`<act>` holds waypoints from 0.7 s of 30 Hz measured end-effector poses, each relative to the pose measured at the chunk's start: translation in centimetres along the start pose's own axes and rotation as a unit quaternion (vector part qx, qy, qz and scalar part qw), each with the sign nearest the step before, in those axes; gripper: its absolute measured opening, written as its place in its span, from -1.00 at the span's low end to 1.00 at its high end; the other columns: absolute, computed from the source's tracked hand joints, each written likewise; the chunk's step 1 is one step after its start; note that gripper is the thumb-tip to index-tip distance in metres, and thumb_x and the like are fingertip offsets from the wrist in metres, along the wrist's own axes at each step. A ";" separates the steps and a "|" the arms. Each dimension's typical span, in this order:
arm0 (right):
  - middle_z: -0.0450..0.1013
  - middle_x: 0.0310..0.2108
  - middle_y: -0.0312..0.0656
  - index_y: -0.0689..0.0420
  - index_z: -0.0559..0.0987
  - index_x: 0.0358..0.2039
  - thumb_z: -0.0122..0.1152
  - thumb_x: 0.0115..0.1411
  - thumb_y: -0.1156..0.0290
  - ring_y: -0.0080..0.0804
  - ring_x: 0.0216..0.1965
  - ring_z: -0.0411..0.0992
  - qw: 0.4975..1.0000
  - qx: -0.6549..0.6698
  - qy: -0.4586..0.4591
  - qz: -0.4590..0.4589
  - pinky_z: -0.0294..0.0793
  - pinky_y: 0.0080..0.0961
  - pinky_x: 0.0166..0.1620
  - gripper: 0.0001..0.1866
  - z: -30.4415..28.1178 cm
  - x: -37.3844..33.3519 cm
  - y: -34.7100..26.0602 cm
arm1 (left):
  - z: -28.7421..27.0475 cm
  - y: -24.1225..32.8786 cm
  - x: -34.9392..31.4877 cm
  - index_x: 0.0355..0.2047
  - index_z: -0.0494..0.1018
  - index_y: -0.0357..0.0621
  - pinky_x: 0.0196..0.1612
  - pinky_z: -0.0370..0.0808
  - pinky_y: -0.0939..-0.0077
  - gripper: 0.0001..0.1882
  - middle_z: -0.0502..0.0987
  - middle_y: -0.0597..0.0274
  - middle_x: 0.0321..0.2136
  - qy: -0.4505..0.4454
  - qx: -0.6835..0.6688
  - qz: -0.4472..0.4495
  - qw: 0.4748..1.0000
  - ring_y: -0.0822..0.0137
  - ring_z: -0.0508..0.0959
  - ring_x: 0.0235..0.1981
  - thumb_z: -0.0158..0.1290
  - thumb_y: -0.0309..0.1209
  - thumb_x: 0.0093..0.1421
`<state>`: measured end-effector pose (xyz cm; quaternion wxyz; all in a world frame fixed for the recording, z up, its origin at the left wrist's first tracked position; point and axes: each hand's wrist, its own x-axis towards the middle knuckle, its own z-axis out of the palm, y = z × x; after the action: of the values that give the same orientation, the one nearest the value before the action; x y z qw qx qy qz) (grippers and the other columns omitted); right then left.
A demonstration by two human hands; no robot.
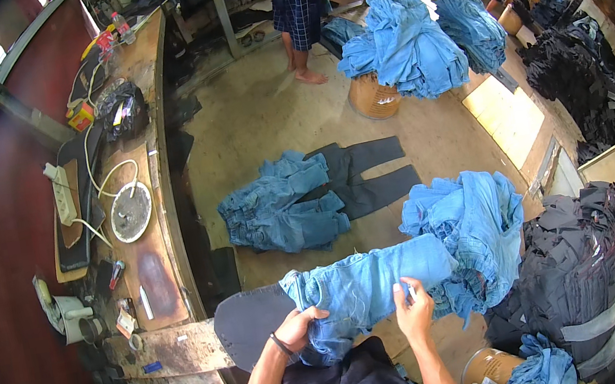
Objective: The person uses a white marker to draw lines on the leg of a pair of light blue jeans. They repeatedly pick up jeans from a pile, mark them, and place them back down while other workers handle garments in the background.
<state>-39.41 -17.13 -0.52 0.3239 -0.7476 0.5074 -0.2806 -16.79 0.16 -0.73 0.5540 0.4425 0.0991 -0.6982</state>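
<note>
A pair of light blue jeans [373, 278] is pulled over a dark, rounded board [252, 325] that juts out in front of me. My left hand [302, 328], with a dark band on its wrist, grips the waist end of the jeans, thumb on top. At the near edge of the leg, my right hand [414, 308] is closed in a pinch. Something small and pale shows at its fingertips, too small to name. Just beyond the board's right end, a heap of blue jeans [466, 227] hangs in folds.
On the floor ahead lie blue jeans [285, 203] and dark trousers [373, 173]. A workbench [168, 174] with a round dish [131, 212] and a power strip [62, 194] runs along the left. Dark garments [577, 270] are piled right. A person [298, 8] stands ahead near jeans on a drum [373, 97].
</note>
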 end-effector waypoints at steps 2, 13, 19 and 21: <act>0.55 -0.47 -0.15 0.23 0.65 -0.06 0.37 0.38 0.32 -0.51 -0.54 0.41 0.999 0.022 -0.028 -0.013 0.44 -0.46 -0.45 -0.74 0.0 -0.8 -0.8 | -0.1 -1.2 0.2 0.18 0.47 -0.44 0.24 0.59 0.07 -0.43 0.66 -0.10 0.05 0.006 0.009 -0.064 0.998 0.02 0.70 0.00 0.20 -0.36 0.20; 0.69 -0.20 0.08 0.22 0.66 0.00 0.38 0.36 0.34 -0.14 -0.18 0.71 0.989 0.049 -0.140 0.008 0.71 -0.28 -0.16 -0.72 0.1 0.0 -7.4 | 6.3 3.0 -6.8 0.10 0.56 -0.21 0.16 0.56 0.17 -0.50 0.59 -0.07 0.12 0.363 0.563 0.373 0.642 0.00 0.59 0.18 0.38 -0.34 0.17; 0.66 -0.23 0.08 0.25 0.61 0.02 0.34 0.39 0.31 -0.19 -0.30 0.66 0.992 0.024 -0.111 0.060 0.64 -0.29 -0.27 -0.68 2.0 0.9 -7.9 | 3.5 -0.3 -0.4 0.52 0.17 -0.20 0.57 -0.13 -0.17 -0.04 0.13 0.06 0.55 0.165 0.782 0.342 0.494 0.15 0.07 0.58 -0.08 0.30 0.39; 0.64 -0.24 0.08 0.29 0.55 0.01 0.22 0.45 0.32 -0.18 -0.37 0.60 0.988 0.000 -0.131 0.078 0.56 -0.26 -0.31 -0.71 2.2 0.6 -8.0 | 2.3 0.1 -1.5 0.52 0.15 -0.19 0.58 -0.15 -0.20 -0.01 0.12 0.06 0.56 0.180 0.785 0.334 0.490 0.15 0.05 0.59 -0.09 0.34 0.38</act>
<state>-32.95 -15.02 4.23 0.4086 -0.7360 0.5172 -0.1546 -17.86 -0.24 1.74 0.1396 0.8101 -0.5478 -0.1554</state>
